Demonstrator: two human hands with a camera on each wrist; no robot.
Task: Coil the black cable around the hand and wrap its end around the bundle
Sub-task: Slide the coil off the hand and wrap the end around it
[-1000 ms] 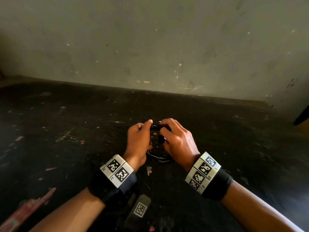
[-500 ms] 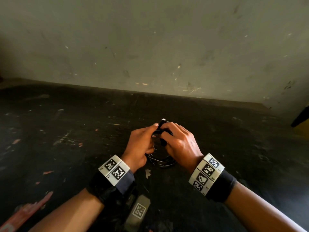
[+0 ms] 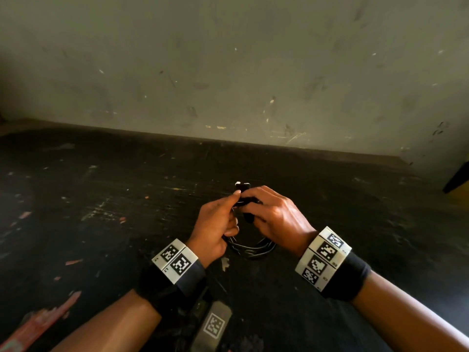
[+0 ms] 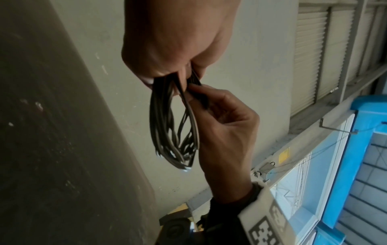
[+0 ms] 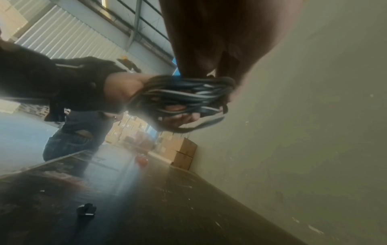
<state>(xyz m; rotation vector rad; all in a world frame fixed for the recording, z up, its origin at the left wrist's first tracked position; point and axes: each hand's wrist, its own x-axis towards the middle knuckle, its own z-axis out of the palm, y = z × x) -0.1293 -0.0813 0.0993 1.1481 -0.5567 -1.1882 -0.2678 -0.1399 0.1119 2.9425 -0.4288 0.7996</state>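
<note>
Both hands have lifted slightly toward the wall since a second ago, and the plug end of the black cable [image 3: 243,186] now pokes up above the fingertips where before it was tucked between them. The left hand [image 3: 215,226] is curled round one side of the coiled bundle, its thumb and forefinger pinching the strands near the top; the left wrist view shows the loops [image 4: 175,127] hanging down in a long oval from that pinch. The right hand [image 3: 276,215] pinches the cable close beside the left, fingers bent over the top of the bundle, with its fingertips [image 4: 194,88] pressed against the strands. From the right wrist view the loops [image 5: 184,99] lie bunched across the left palm. The bundle's lower loops [image 3: 250,246] hang between the two wrists, above the dark scuffed surface [image 3: 101,199], with a pale wall [image 3: 228,72] behind.
</note>
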